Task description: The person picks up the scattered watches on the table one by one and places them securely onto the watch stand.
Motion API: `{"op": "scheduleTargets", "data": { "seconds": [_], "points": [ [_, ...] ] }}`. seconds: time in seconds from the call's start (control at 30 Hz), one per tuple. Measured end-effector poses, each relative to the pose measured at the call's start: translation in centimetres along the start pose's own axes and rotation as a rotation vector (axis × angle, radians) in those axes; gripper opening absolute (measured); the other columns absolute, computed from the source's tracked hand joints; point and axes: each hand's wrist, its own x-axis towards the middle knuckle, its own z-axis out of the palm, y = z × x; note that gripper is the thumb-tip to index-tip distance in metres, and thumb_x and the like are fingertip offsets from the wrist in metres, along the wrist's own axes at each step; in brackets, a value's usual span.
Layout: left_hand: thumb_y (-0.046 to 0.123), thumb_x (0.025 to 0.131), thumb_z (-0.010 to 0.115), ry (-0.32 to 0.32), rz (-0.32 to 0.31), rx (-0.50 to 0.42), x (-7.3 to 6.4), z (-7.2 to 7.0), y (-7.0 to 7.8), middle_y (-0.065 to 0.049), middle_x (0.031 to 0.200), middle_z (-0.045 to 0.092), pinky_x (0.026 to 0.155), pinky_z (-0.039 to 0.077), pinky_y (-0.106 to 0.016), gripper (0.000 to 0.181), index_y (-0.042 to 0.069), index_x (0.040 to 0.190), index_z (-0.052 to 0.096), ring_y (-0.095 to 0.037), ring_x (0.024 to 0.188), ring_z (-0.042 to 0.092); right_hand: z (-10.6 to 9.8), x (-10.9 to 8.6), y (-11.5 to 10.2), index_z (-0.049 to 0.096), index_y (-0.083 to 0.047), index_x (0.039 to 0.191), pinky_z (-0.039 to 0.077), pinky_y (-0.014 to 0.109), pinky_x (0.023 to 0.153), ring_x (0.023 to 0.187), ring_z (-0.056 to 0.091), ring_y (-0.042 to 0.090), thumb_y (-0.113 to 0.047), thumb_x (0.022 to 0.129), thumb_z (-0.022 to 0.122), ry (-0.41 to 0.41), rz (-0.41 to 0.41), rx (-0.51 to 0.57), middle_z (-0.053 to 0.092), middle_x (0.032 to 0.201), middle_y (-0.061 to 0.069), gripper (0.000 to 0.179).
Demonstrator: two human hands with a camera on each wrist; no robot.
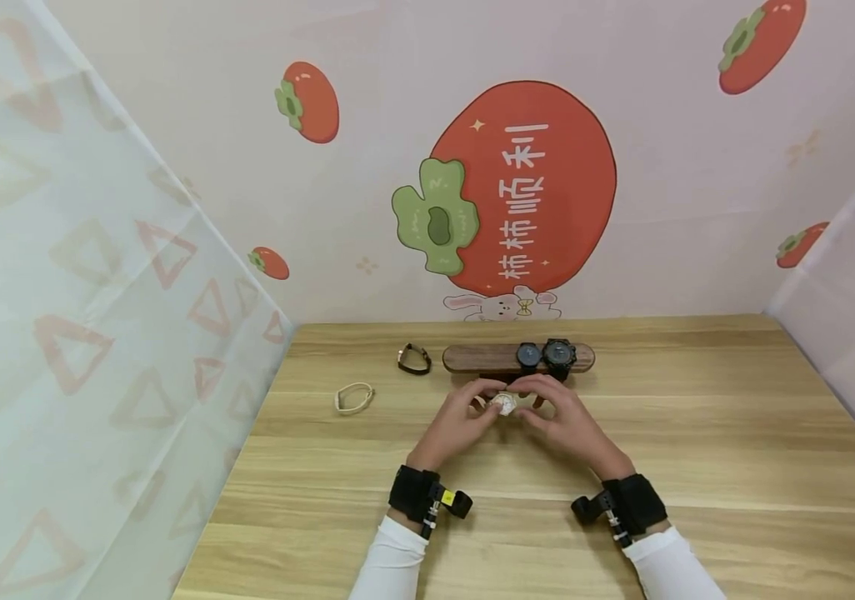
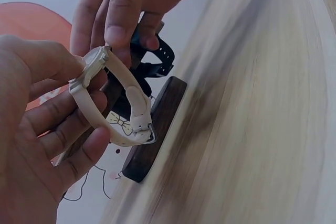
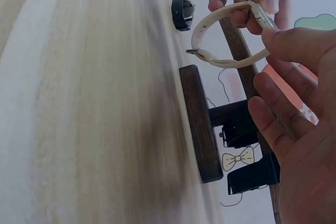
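Note:
A cream-strapped watch [image 1: 504, 403] with a pale face is held up in front of a dark wooden watch stand [image 1: 476, 359]. My left hand [image 1: 457, 423] pinches its case between thumb and fingers. From the other side, my right hand [image 1: 568, 423] holds the case edge with thumb and index finger. In the left wrist view the buckled strap [image 2: 139, 106] hangs down as a closed loop. The stand's raised bar carries two black watches, a smaller one [image 1: 528, 355] and a larger one [image 1: 559, 353], at its right part.
Left of the stand, a dark-strapped watch [image 1: 416, 361] lies on the wooden table [image 1: 697, 450]. Another cream watch [image 1: 355, 399] lies nearer and further left. A printed backdrop [image 1: 667, 208] rises behind the table, and a patterned sheet [image 1: 97, 333] borders its left side.

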Motion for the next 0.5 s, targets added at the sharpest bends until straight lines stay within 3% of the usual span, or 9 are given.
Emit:
{"op": "scheduleTargets", "data": {
  "seconds": [0.2,0.37,0.5],
  "points": [
    [0.017,0.106,0.068,0.005,0.001,-0.037,0.08,0.2,-0.14,-0.003,0.124,0.072,0.092,0.06,-0.032,0.036,0.018,0.142,0.064,-0.015,0.111,0.067,-0.06,0.18,0.19,0.076,-0.018,0.122,0.062,0.034,0.082,0.106,0.067,0.023,-0.003,0.093,0.081,0.014,0.015,0.007,0.074,0.123,0.002,0.033],
    [0.008,0.101,0.073,0.018,0.017,-0.048,-0.02,0.28,-0.05,-0.005,0.128,0.071,0.091,0.059,-0.029,0.041,0.015,0.141,0.065,-0.017,0.115,0.066,-0.34,0.06,0.22,0.077,-0.019,0.121,0.065,0.038,0.089,0.112,0.07,0.021,-0.006,0.095,0.081,0.031,0.062,0.039,0.074,0.122,0.002,0.029],
    [0.01,0.103,0.071,0.038,0.021,-0.038,-0.02,0.4,-0.05,-0.006,0.126,0.072,0.093,0.06,-0.029,0.037,0.015,0.14,0.066,-0.017,0.113,0.066,-0.63,0.01,0.26,0.076,-0.02,0.122,0.064,0.041,0.095,0.115,0.07,0.019,-0.008,0.096,0.079,0.038,0.091,0.083,0.074,0.121,0.001,0.028]
  ]
}}
